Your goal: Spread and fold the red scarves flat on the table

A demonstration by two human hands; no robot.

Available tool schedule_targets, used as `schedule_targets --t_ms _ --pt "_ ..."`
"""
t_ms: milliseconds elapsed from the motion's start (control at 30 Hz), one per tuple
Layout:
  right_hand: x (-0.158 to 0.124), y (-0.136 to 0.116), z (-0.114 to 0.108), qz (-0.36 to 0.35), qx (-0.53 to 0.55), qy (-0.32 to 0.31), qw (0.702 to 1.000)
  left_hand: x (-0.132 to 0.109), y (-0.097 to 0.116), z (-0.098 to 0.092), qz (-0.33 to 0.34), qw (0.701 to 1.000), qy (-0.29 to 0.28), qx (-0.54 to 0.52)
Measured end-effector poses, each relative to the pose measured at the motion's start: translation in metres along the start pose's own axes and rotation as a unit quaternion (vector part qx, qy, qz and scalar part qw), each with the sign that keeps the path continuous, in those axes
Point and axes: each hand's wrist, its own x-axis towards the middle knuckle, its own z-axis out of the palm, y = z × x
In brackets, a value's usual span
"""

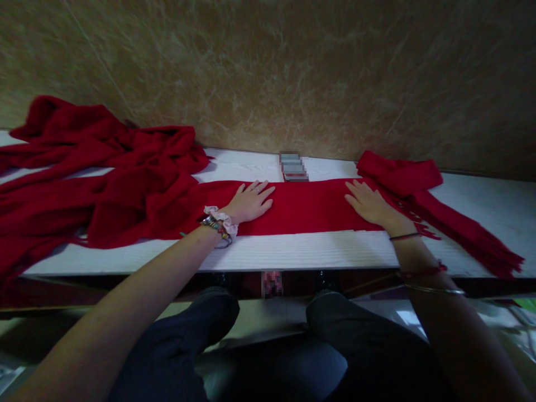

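Observation:
A long red scarf (pixel 310 206) lies stretched flat across the white wooden table (pixel 293 254) in front of me. My left hand (pixel 250 202) rests palm down on it with fingers spread, open, holding nothing. My right hand (pixel 368 202) lies flat on the same scarf further right, fingers stretched out, also open. The scarf's fringed right end (pixel 473 237) trails off past my right wrist. Bracelets and a scrunchie sit on my left wrist, thin bangles on my right forearm.
A rumpled pile of red scarves (pixel 104 178) covers the table's left side. A folded red scarf (pixel 397 170) lies at the back right. A small blurred object (pixel 294 166) sits against the brown marbled wall (pixel 293 72). My dark-trousered knees are below the table edge.

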Motion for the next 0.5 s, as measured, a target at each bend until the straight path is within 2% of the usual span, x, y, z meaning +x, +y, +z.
schedule_targets --t_ms 100,200,300,500 --pt "0.013 -0.028 -0.001 -0.088 0.016 0.022 0.996 0.0 0.0 -0.001 0.001 1.0 0.0 0.001" --pt "0.025 -0.038 0.006 -0.117 0.018 0.001 0.993 0.0 0.0 0.0 0.003 1.0 0.003 -0.005" --pt "0.031 -0.019 0.016 -0.094 0.011 -0.026 0.995 0.001 -0.001 0.001 0.007 1.0 0.003 -0.014" --pt "0.039 0.045 0.017 0.029 0.015 -0.039 0.999 0.002 -0.002 0.004 0.01 1.0 0.01 -0.011"
